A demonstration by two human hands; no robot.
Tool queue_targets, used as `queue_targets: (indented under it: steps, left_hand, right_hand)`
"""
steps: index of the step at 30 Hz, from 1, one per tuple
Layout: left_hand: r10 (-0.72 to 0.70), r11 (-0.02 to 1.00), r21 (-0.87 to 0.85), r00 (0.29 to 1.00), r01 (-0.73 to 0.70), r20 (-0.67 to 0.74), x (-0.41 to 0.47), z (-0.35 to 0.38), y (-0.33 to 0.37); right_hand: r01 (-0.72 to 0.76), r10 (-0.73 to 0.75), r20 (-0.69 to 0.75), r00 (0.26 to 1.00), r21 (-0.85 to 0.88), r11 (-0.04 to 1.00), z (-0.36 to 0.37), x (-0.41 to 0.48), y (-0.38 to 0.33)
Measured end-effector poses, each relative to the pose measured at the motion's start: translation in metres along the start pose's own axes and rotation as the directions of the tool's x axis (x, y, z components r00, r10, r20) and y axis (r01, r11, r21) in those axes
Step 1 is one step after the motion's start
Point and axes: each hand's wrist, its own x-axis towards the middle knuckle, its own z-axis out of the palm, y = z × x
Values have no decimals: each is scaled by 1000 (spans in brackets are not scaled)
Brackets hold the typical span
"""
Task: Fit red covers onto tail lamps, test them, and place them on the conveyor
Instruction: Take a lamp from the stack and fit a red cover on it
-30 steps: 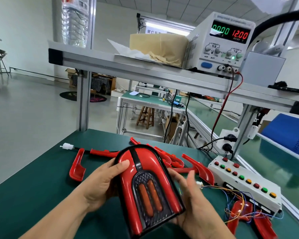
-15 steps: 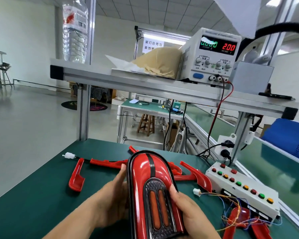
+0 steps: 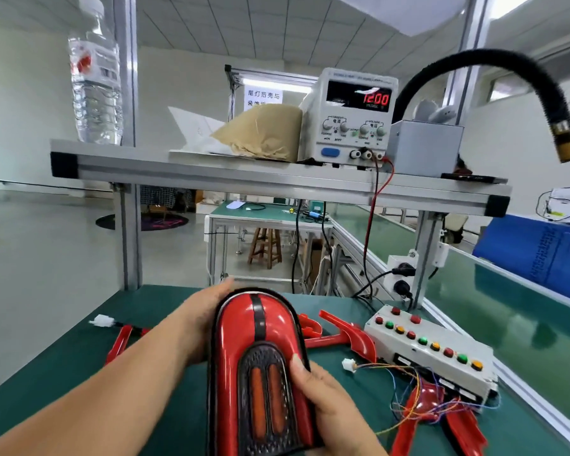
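I hold a red tail lamp (image 3: 260,357) upright over the green bench, its rounded top pointing away from me. It has a black centre stripe and a dark grille panel with two orange strips. My left hand (image 3: 198,324) grips its left side, fingers reaching up past the rounded top. My right hand (image 3: 323,399) grips the lower right edge, thumb on the grille border. Loose red covers (image 3: 339,337) lie on the mat behind the lamp. The green conveyor (image 3: 507,311) runs along the right.
A white test box with coloured buttons (image 3: 431,350) and loose wires (image 3: 405,386) sits to the right, more red parts (image 3: 441,419) beside it. A white connector (image 3: 102,321) lies at left. The shelf above carries a power supply (image 3: 352,120), water bottle (image 3: 96,80) and a black hose (image 3: 507,70).
The lamp has been turned from tilted to straight and raised. My left hand slid up its side toward the top. The camera tilted upward.
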Motion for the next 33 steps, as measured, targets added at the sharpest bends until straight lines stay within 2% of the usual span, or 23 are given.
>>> queue_targets:
  steps: [3, 5, 9, 10, 13, 16, 20, 22, 24, 27, 30, 33]
  left_hand:
    - [-8, 1000, 12, 999, 8, -46, -28, 4, -21]
    - [-63, 998, 4, 998, 63, -19, -44, 13, -35]
    - [-54, 998, -17, 996, 53, -66, -55, 8, -44]
    - [-52, 999, -15, 995, 51, -84, -55, 5, -41]
    - [-27, 998, -54, 990, 20, -137, -55, -12, -24]
    - [-24, 989, -149, 986, -1, -163, -56, -46, -11]
    - [36, 972, -220, 974, -86, -225, -65, -98, 12]
    - [40, 979, -181, 965, -89, -259, -66, -118, 23]
    - [17, 995, -91, 947, -48, -321, -62, -126, 29]
    - [-31, 998, 40, 907, 53, -421, -48, -121, 28]
    - [-91, 992, 32, 848, 126, -521, -34, -116, 19]
    - [-146, 974, 60, 812, 216, -565, -29, -114, 11]
  right_hand:
    - [77, -58, -121, 991, 162, 984, 14, -1, 1]
    - [82, -57, -151, 987, 168, 982, 21, -2, 1]
    - [49, -36, -103, 994, 130, 990, 19, -6, 0]
    - [37, -19, -94, 995, 194, 980, 15, -5, -1]
    - [52, 80, -237, 968, 503, 863, 6, 2, -7]
    - [67, 133, -276, 952, 611, 789, 0, 2, -15]
    - [-7, 181, -257, 949, 559, 829, -6, 3, -16]
    - [-27, 176, -265, 948, 484, 875, -8, 5, -14]
    - [-25, 135, -270, 953, 376, 926, -7, 5, -14]
    - [11, 36, -180, 983, 256, 967, -5, 2, -15]
    - [75, -56, -82, 995, 244, 967, -4, -2, -18]
    - [126, -100, -114, 988, 251, 960, -5, -5, -27]
